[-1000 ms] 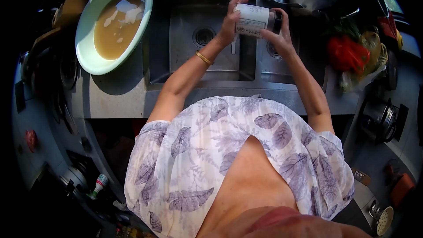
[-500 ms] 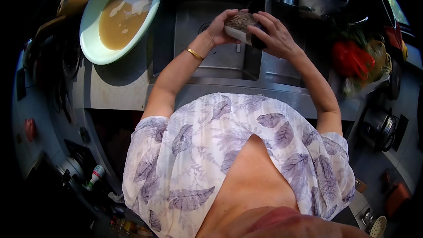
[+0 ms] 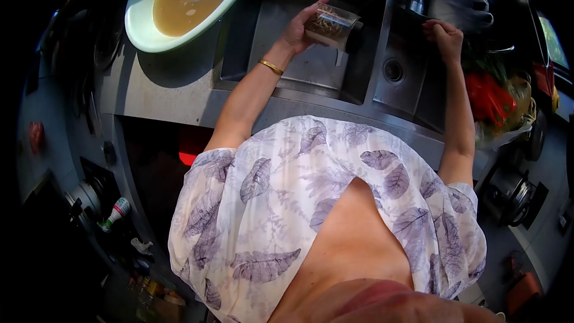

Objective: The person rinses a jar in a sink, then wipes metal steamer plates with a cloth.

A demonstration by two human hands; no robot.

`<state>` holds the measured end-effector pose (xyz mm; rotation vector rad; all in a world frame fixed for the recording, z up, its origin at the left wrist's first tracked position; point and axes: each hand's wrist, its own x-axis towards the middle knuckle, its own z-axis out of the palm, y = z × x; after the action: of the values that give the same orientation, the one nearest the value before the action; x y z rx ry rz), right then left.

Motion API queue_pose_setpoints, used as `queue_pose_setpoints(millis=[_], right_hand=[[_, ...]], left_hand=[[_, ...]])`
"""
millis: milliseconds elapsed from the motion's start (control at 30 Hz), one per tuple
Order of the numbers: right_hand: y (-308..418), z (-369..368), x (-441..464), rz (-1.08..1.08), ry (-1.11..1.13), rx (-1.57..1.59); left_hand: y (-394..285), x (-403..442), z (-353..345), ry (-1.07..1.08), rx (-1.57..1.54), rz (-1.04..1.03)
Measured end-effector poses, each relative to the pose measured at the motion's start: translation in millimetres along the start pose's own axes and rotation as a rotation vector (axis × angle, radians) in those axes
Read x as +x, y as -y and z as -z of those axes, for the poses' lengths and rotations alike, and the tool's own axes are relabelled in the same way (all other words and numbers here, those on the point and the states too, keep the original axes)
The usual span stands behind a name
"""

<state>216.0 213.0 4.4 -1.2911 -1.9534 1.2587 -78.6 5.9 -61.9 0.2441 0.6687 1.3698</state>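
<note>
My left hand [image 3: 297, 31] is closed round a clear jar [image 3: 332, 23], tilted on its side above the large sink basin [image 3: 311, 72]. Thin, pale brown strips lie inside the jar. Its right end is in dark shadow, so I cannot tell whether a lid is on it. To the right, my right hand [image 3: 446, 37] is raised beyond the smaller basin [image 3: 399, 84], apart from the jar. Its fingers are curled tightly near a dark edge and a clear plastic bag [image 3: 461, 12]. What they hold, if anything, is hidden.
A pale green tub [image 3: 140, 27] of cloudy brown water stands on the counter [image 3: 161, 98] to the left. A red bag [image 3: 487, 97] and greens crowd the right side. A shiny metal vessel [image 3: 417, 3] stands at the back.
My right hand has left the jar and moved right, over beyond the small basin. My left hand keeps the jar, now turned with more of its clear side showing. The view has shifted.
</note>
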Motion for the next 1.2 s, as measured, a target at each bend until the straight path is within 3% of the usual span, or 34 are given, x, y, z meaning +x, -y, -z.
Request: queue_pose_setpoints(millis=[267, 300, 400, 500, 600, 700, 800, 833, 933, 967, 1067, 1100, 1200], right_hand=[[32, -15, 13, -0.196, -0.141, 0.133], [29, -25, 7, -0.072, -0.128, 0.104], [61, -76, -45, -0.037, 0.094, 0.213], [63, -122, -70, 0.217, 0.245, 0.018], [92, -150, -88, 0.616, 0.179, -0.568], [110, -172, -98, 0.877, 0.262, -0.878], [125, -181, -99, 0.741, 0.390, -1.112], [115, -188, -93, 0.687, 0.390, -1.026], [121, -190, -57, 0.361, 0.805, -0.897], [110, -193, -46, 0.384, 0.842, -0.827], [112, -190, -28, -0.099, 0.998, -0.491], [103, -188, -20, -0.170, 1.071, -0.364], [44, -194, 2, -0.285, 1.286, -0.363]], left_hand=[[10, -24, 6, 0.129, 0.026, -0.058], [10, -28, 4, 0.140, 0.044, -0.081], [7, -39, -1, 0.152, 0.092, -0.172], [5, -35, 10, 0.119, 0.123, -0.247], [0, -41, 6, 0.065, 0.102, -0.259], [3, -45, 2, -0.047, 0.043, -0.219], [9, -54, 7, -0.136, 0.069, -0.187], [10, -56, 11, -0.130, 0.078, -0.163], [10, -61, 7, -0.138, 0.099, -0.148], [10, -62, 4, -0.143, 0.093, -0.148], [11, -70, 8, -0.113, 0.067, -0.157], [13, -68, 6, -0.113, 0.028, -0.187], [3, -73, -9, -0.154, -0.211, -0.225]])
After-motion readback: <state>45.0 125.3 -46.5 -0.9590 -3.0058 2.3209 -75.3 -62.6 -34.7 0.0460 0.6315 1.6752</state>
